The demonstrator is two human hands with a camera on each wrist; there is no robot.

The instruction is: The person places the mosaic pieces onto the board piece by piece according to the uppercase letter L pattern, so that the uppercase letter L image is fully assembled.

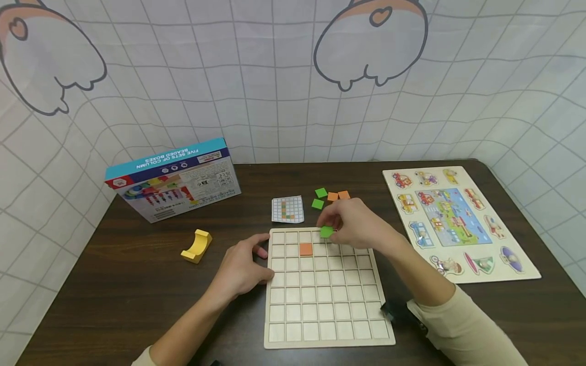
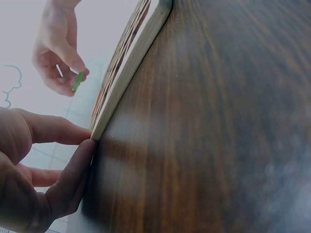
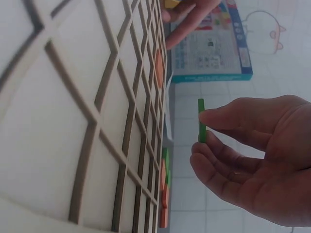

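My right hand (image 1: 354,223) pinches a green square tile (image 3: 201,121) between thumb and fingertips, just over the top row of the wooden grid board (image 1: 330,335). Seen from the right wrist, the tile is edge-on and raised off the board. One orange tile (image 1: 305,249) lies in a cell of the second row. At the board's left side, my left hand (image 1: 240,267) has its thumb and fingers extended, with fingertips touching the edge. Behind the board lie more tiles: green ones (image 1: 317,204) and orange ones (image 1: 344,194). A small pattern card (image 1: 287,209) shows a coloured grid.
A cardboard toy box (image 1: 183,185) stands at the back left, with a yellow curved block (image 1: 197,246) in front of it. To the right lies a wooden picture puzzle board (image 1: 462,223). A white gridded curtain (image 1: 274,76) hangs behind the dark table (image 1: 114,305).
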